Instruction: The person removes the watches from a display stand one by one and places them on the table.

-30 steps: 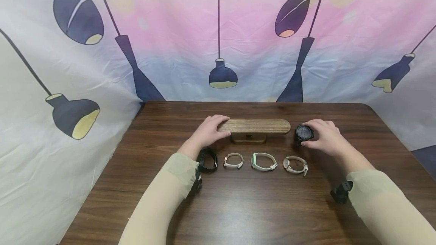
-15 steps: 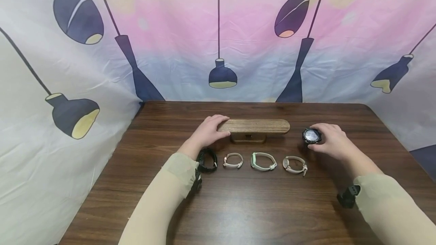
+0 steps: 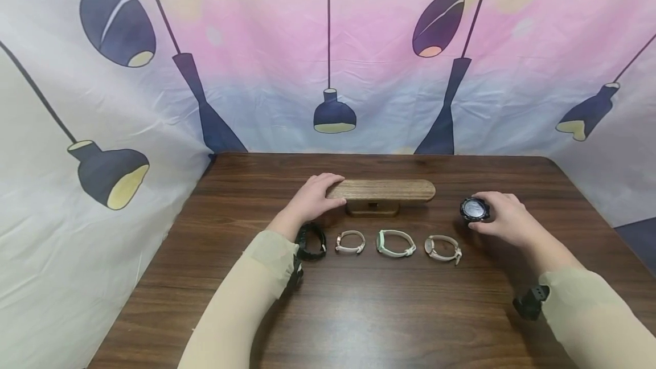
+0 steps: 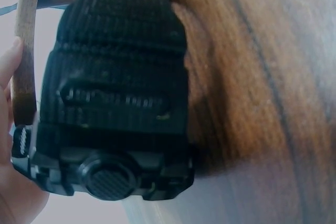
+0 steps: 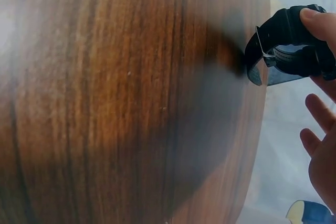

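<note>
In the head view my left hand (image 3: pixel 311 198) grips the left end of a wooden watch stand (image 3: pixel 381 190), thumb in front and fingers behind. My right hand (image 3: pixel 504 218) pinches a black digital wristwatch (image 3: pixel 474 209) between thumb and fingers, to the right of the stand. Its buckled strap loop (image 5: pixel 286 30) shows in the right wrist view; whether it touches the table I cannot tell. Another black watch (image 4: pixel 115 93) fills the left wrist view, near my left wrist. Beside it in a row lie a pale pink watch (image 3: pixel 339 242), a mint-green watch (image 3: pixel 381 242) and a beige watch (image 3: pixel 429 246).
The brown wooden table (image 3: pixel 369 312) has its back edge against a printed cloth (image 3: pixel 277 73) with lamp drawings. The row of watches lies in front of the stand. A black wrist camera (image 3: pixel 530 302) sits under my right sleeve.
My right hand has moved right and toward me with the black digital wristwatch, away from the stand's right end. The watch face has tilted slightly. My left hand stays on the stand.
</note>
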`<state>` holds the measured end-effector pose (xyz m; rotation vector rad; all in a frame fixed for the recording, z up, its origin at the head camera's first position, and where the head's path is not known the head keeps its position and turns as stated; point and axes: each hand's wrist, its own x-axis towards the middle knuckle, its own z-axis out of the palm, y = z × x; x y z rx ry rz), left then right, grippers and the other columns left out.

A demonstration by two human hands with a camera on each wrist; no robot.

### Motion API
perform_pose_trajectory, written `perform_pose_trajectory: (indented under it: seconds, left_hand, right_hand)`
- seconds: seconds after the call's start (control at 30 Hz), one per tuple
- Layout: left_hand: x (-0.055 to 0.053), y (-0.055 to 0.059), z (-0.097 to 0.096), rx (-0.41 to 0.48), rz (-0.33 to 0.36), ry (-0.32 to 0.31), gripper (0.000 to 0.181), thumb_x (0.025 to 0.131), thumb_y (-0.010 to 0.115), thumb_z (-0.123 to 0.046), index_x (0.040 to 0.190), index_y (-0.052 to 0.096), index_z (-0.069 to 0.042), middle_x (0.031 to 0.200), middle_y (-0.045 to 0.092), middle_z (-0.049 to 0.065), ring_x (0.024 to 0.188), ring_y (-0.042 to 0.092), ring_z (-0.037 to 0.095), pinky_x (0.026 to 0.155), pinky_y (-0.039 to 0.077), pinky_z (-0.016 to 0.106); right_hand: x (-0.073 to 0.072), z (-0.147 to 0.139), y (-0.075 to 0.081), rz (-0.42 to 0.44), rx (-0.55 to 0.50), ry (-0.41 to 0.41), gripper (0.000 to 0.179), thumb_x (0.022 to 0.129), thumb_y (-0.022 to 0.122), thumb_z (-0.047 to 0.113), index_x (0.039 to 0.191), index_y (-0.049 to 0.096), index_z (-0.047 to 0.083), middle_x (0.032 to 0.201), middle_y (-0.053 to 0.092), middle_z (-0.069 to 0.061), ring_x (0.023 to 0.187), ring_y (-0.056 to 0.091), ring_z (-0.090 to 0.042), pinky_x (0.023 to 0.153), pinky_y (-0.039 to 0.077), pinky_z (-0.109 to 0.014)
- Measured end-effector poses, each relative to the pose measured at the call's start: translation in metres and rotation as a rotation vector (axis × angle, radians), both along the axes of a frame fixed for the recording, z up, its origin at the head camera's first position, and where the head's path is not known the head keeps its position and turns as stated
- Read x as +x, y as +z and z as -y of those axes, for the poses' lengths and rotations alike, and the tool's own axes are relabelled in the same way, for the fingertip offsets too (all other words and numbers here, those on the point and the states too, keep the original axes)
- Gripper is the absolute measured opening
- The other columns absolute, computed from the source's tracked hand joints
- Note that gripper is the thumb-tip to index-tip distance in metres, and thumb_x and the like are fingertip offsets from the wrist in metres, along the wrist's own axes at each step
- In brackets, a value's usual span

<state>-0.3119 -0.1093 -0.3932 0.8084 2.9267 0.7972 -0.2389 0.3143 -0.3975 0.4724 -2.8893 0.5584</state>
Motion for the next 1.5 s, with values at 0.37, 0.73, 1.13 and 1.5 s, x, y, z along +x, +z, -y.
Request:
perform_pose_trajectory:
  seconds: [0.37,0.73,1.13,1.5]
  left_hand:
    - [0.000,-0.002,0.000,-0.006,-0.001,-0.004,0.057,0.088,0.064,-0.039,0.138,0.048,-0.016,0.139,0.045,0.003,0.128,0.037,0.025,0.105,0.031,0.041]
    - [0.000,0.001,-0.002,-0.001,-0.006,-0.007,0.057,0.088,0.065,-0.038,0.138,0.048,-0.014,0.139,0.046,0.003,0.128,0.037,0.024,0.105,0.030,0.041]
    - [-0.001,0.001,-0.001,-0.022,-0.050,-0.016,0.056,0.087,0.066,-0.038,0.136,0.050,-0.013,0.136,0.048,0.005,0.126,0.041,0.024,0.105,0.030,0.039]
    - [-0.002,0.000,-0.001,-0.015,-0.046,-0.014,0.057,0.087,0.066,-0.038,0.136,0.050,-0.014,0.137,0.048,0.004,0.126,0.040,0.025,0.105,0.030,0.040]
  right_hand:
    - [0.005,-0.001,0.000,0.050,0.000,-0.034,0.066,0.074,0.078,0.032,0.123,0.050,-0.002,0.121,0.047,-0.027,0.106,0.039,-0.047,0.077,0.032,-0.062]
    - [0.006,-0.005,-0.001,0.145,-0.054,-0.038,0.066,0.077,0.075,0.024,0.124,0.044,-0.011,0.120,0.037,-0.031,0.102,0.042,-0.041,0.078,0.041,-0.058]
    - [0.013,-0.009,-0.007,0.152,-0.073,-0.028,0.069,0.077,0.077,0.030,0.124,0.047,-0.010,0.121,0.036,-0.030,0.104,0.041,-0.043,0.079,0.041,-0.059]
    - [0.020,-0.010,-0.010,0.187,-0.069,-0.009,0.068,0.076,0.078,0.033,0.124,0.050,-0.007,0.120,0.038,-0.028,0.104,0.043,-0.042,0.079,0.042,-0.058]
